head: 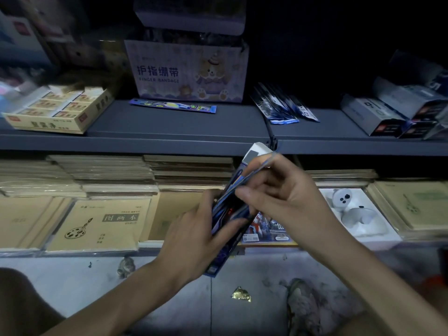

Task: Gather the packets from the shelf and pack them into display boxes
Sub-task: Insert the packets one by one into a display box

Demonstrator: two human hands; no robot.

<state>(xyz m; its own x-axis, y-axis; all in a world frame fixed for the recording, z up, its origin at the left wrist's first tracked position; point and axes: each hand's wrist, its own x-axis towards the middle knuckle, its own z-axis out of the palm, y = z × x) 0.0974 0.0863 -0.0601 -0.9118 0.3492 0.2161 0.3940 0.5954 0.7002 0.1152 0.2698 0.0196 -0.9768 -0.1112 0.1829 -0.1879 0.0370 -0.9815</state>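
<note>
In the centre of the frame your left hand [194, 235] curls round the lower part of a narrow blue display box [221, 208], which is tilted with its white flap toward the shelf edge. Your right hand [287, 197] pinches a thin bundle of packets [245, 180] at the box's open side. More blue packets [283, 106] lie fanned on the grey shelf [194, 124] at upper right, and a lone packet [172, 106] lies before the finger bandage box [189, 71]

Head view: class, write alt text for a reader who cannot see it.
Two hands hold a blue box before a grey shelf: the left hand grips its lower part, the right hand pinches it near its white top flap. Loose packets lie on the shelf, right of a finger bandage box.
</note>
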